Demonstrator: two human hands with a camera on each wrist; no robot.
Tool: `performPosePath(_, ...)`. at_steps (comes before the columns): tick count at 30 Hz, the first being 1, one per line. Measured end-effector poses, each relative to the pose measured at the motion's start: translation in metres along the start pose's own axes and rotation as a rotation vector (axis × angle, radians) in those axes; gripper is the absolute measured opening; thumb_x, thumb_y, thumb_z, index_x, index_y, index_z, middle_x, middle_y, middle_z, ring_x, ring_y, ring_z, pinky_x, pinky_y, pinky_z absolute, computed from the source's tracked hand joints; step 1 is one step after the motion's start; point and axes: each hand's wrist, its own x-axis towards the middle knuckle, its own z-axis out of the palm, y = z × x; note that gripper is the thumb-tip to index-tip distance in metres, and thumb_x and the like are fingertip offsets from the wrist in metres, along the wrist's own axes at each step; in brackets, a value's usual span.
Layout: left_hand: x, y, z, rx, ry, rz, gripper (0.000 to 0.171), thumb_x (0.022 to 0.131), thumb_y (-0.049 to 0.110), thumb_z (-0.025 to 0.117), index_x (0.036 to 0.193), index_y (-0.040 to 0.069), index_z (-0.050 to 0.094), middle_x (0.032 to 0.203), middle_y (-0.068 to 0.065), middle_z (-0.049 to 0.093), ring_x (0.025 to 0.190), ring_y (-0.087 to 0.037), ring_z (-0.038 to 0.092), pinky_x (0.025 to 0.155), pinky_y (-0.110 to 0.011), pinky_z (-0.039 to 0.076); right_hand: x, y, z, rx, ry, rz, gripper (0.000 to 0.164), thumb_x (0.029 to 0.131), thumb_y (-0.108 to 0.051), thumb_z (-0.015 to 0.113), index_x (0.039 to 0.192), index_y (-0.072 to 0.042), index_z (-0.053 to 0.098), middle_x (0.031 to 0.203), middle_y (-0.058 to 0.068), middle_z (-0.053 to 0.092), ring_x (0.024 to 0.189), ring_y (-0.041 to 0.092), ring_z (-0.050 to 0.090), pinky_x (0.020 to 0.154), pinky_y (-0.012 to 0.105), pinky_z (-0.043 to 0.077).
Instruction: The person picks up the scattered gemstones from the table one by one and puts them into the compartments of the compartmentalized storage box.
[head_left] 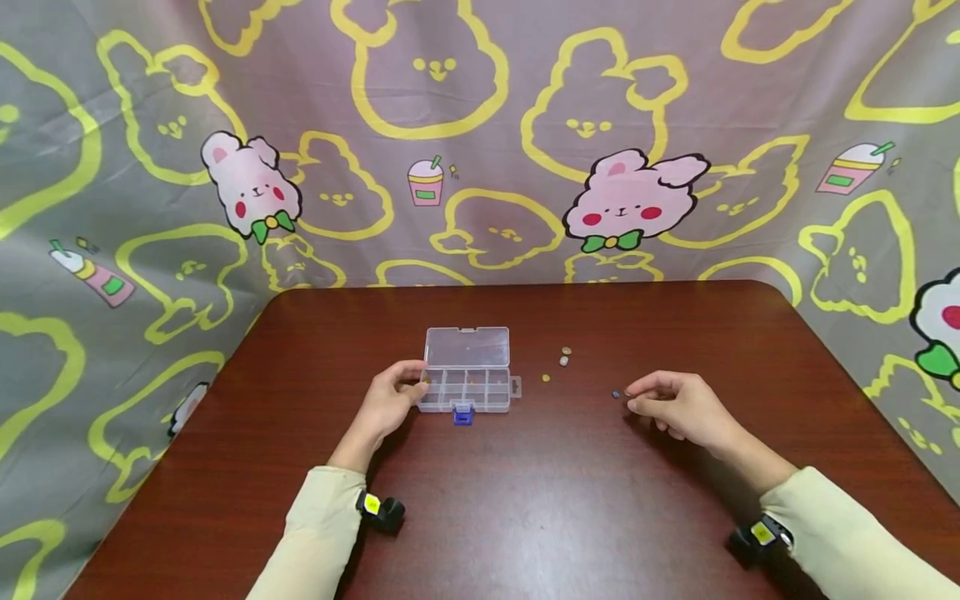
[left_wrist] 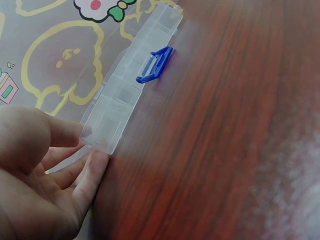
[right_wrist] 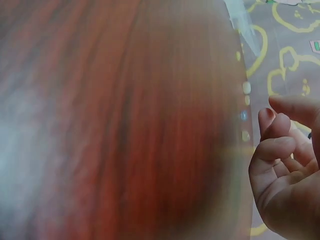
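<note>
A clear plastic compartment box (head_left: 465, 392) stands on the table with its lid (head_left: 467, 347) raised at the back and a blue latch (head_left: 462, 415) at the front. My left hand (head_left: 386, 400) grips its left end, as the left wrist view also shows at the box's end wall (left_wrist: 107, 127). A few small coloured bits lie in its compartments. My right hand (head_left: 678, 408) hovers at the right, thumb and forefinger apart, close beside a tiny pale stone (right_wrist: 245, 136) and a small blue stone (head_left: 615, 394). Nothing shows pinched between its fingertips.
Between the box and my right hand lie a yellow stone (head_left: 546, 378), a whitish stone (head_left: 564, 361) and a tan stone (head_left: 566, 351). The brown table (head_left: 540, 500) ends at a patterned cloth (head_left: 495, 158) behind and at both sides.
</note>
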Motion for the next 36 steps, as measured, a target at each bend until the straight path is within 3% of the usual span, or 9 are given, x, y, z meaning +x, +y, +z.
performPosePath(18, -0.001, 0.001, -0.001, -0.003, -0.001, -0.009, 0.033, 0.094, -0.002, 0.064, 0.127, -0.001, 0.064, 0.119, -0.022, 0.064, 0.095, -0.027, 0.061, 0.074, -0.025, 0.047, 0.000, 0.018, -0.021, -0.075, 0.006, 0.015, 0.029, 0.088, -0.013, 0.077, 0.113, 0.000, 0.068, 0.079, 0.008, 0.067, 0.053, 0.016, 0.052, 0.041, 0.028, 0.040)
performPosePath(36, -0.001, 0.001, 0.000, -0.009, 0.007, -0.012, 0.034, 0.093, -0.002, 0.064, 0.127, 0.000, 0.064, 0.118, -0.021, 0.065, 0.089, -0.021, 0.060, 0.073, -0.023, 0.047, 0.023, 0.012, -0.012, -0.145, -0.023, -0.002, 0.023, 0.087, -0.008, 0.076, 0.107, 0.001, 0.070, 0.076, 0.009, 0.065, 0.051, 0.014, 0.049, 0.038, 0.028, 0.041)
